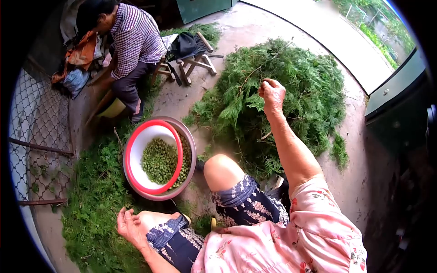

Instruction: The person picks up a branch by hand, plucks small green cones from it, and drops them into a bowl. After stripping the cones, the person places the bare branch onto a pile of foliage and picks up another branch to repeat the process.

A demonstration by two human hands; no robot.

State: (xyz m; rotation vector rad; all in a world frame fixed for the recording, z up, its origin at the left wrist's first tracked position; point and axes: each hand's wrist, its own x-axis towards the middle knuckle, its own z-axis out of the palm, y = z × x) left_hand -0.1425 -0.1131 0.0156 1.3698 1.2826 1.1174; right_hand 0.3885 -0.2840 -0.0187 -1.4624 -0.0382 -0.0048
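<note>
Concrete floor runs from my knees out to a green door, with a wire fence point(41, 118) on the left and another person point(134, 41) crouched at the far left by a wooden stool point(196, 63). From my remote seat I read the right hand point(272, 94) as stretched far forward, fingers pinched shut on a thin stem point(253, 74) at the near-left crest of the big pile of green branches point(314, 77); that stem slants away up and to the right. The left hand point(129, 226) sits near, by the left knee, palm up and loosely open, holding nothing, above the strewn greens point(93, 200). Between the two, left of the knees, lies the red-rimmed bowl point(136, 159) of green seeds point(159, 160), nested in a metal basin point(193, 152), nearer the left hand than the right.
</note>
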